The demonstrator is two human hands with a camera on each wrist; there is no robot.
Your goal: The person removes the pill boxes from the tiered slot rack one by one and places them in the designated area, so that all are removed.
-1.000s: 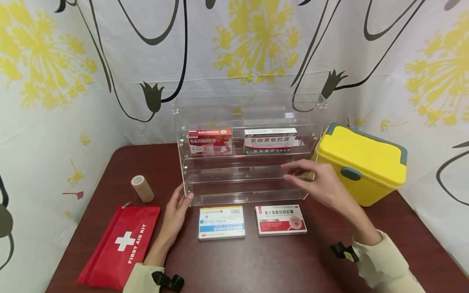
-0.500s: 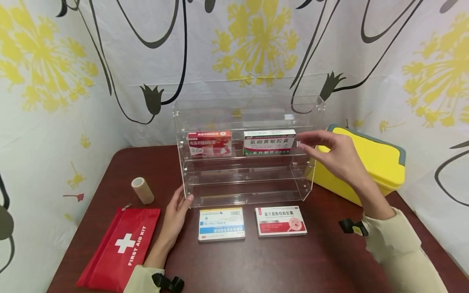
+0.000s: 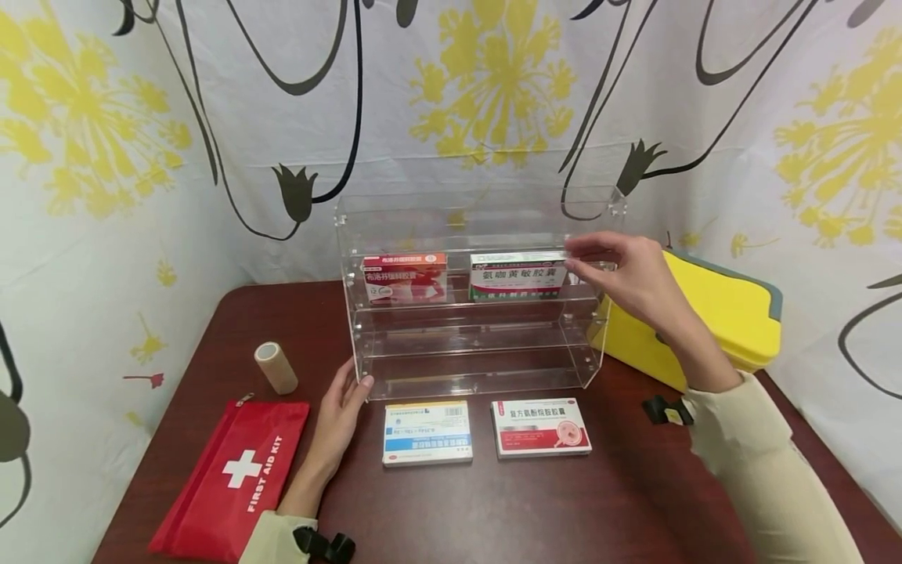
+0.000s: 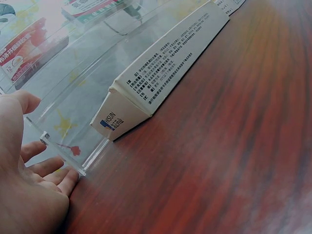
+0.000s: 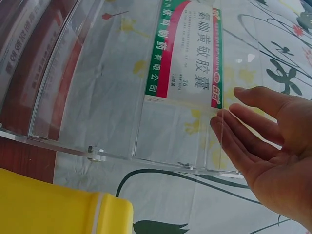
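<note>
A clear acrylic tiered shelf (image 3: 479, 360) stands mid-table. Its upper tier holds a red-orange box (image 3: 404, 276) and a green-white box (image 3: 517, 274). My right hand (image 3: 620, 270) is raised at the shelf's right end beside the green-white box (image 5: 187, 53). Its straight fingers (image 5: 243, 129) lie against the clear side wall and hold nothing. My left hand (image 3: 343, 407) rests flat on the table, fingers (image 4: 46, 165) touching the shelf's lower left corner (image 4: 73, 161). A blue-white box (image 3: 427, 432) and a red-white box (image 3: 540, 427) lie flat in front of the shelf.
A yellow lidded case (image 3: 712, 313) sits right of the shelf, close behind my right forearm. A red first-aid pouch (image 3: 232, 474) and a tan bandage roll (image 3: 276, 366) lie at the left. The dark red table (image 3: 528, 509) is backed by patterned curtains.
My right hand has risen from the shelf's lower tier to the right end of the upper tier, beside the green-white box. The left hand has stayed put.
</note>
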